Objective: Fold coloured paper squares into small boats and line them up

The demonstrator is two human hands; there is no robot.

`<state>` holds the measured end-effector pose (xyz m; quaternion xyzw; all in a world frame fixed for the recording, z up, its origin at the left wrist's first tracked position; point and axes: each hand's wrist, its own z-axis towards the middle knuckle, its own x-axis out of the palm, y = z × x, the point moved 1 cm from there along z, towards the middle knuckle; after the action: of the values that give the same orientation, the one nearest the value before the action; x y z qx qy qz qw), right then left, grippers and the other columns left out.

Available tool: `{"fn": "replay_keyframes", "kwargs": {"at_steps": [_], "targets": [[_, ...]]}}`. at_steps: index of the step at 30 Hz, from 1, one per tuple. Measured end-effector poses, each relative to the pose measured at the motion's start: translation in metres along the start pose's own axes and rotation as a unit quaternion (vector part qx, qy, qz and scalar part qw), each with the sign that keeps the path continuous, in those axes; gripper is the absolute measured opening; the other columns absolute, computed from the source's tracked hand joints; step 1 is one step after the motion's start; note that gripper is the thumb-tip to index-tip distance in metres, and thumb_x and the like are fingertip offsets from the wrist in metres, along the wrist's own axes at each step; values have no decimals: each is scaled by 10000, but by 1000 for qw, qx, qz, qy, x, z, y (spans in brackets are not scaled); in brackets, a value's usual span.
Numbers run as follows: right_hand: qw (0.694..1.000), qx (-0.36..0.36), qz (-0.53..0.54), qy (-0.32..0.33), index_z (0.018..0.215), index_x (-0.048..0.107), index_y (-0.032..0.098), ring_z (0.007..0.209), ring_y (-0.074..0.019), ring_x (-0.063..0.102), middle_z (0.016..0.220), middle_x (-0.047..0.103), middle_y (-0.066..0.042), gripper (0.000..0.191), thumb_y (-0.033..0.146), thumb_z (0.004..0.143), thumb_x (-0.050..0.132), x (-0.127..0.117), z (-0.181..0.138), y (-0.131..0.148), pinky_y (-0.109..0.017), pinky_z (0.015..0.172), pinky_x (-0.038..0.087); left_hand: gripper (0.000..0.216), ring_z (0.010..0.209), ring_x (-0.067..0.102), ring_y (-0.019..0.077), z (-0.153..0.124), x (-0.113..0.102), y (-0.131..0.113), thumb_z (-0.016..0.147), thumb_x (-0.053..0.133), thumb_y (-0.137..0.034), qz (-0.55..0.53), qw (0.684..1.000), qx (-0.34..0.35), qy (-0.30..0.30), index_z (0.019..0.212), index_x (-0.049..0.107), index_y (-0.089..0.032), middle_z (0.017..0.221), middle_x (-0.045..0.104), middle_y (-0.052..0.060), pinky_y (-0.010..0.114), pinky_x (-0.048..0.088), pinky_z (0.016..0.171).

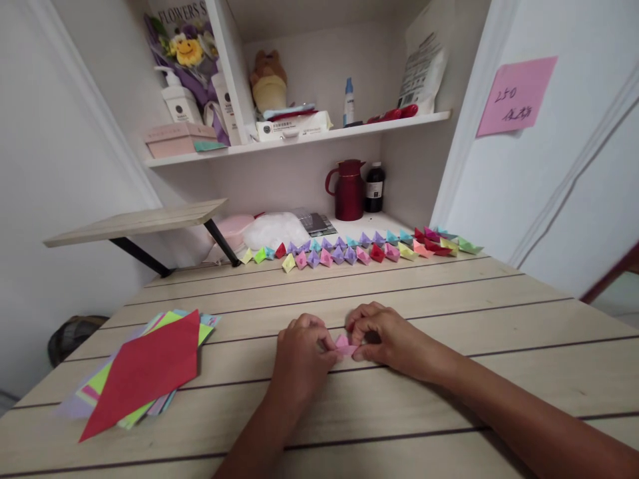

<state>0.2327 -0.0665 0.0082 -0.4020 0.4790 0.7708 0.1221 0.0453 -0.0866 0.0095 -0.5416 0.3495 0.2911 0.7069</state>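
Note:
A small pink paper boat (343, 345) sits between my two hands, low over the wooden table. My left hand (304, 349) pinches its left end between thumb and fingers. On the other side, my right hand (387, 338) has thumb and forefinger closed on the right end. Part of the paper is hidden behind the fingertips. Farther back, folded paper boats (351, 255) in many colours stand in two rows along the table's rear edge. To the left lies a loose stack of coloured paper sheets (144, 372), a red one on top.
A small raised wooden shelf (134, 223) on black legs stands at the back left. Behind the boats are a dark red jug (349, 191), a dark bottle (374, 188) and a white plastic bag (276, 231). A pink note (518, 96) hangs on the right.

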Motion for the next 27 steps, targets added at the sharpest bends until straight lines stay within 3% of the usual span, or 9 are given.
{"fn": "replay_keyframes", "kwargs": {"at_steps": [3,8,13,27], "targets": [[1000,15,-6,-2,720,699,225,990,-208,574,1029,676,-28,48,250,756,717,-1,-1,1,-342,877,403,122,1009,558,195,-1,-2,0,647,763,-267,19,1000,-18,1,599,655,-237,1047,638,-11,368,367,872],[1000,15,-27,-5,666,665,216,985,-199,569,999,673,-26,198,284,844,614,0,-1,3,-338,876,402,265,1076,531,219,-3,-1,-1,779,644,-390,61,998,-16,-13,575,632,-221,1143,637,12,405,352,895],[997,4,-70,-14,697,647,213,926,-202,568,971,654,-40,187,272,861,579,5,1,1,-340,844,419,250,1147,483,247,-4,2,2,813,606,-354,118,993,19,-10,608,635,-214,1248,594,32,449,332,924],[983,38,-176,-28,809,614,202,879,-206,544,882,616,-47,80,237,866,571,14,6,5,-309,766,388,215,1156,473,249,-3,-3,1,767,676,-357,107,992,51,32,621,619,-210,1242,585,25,434,343,901]]}}
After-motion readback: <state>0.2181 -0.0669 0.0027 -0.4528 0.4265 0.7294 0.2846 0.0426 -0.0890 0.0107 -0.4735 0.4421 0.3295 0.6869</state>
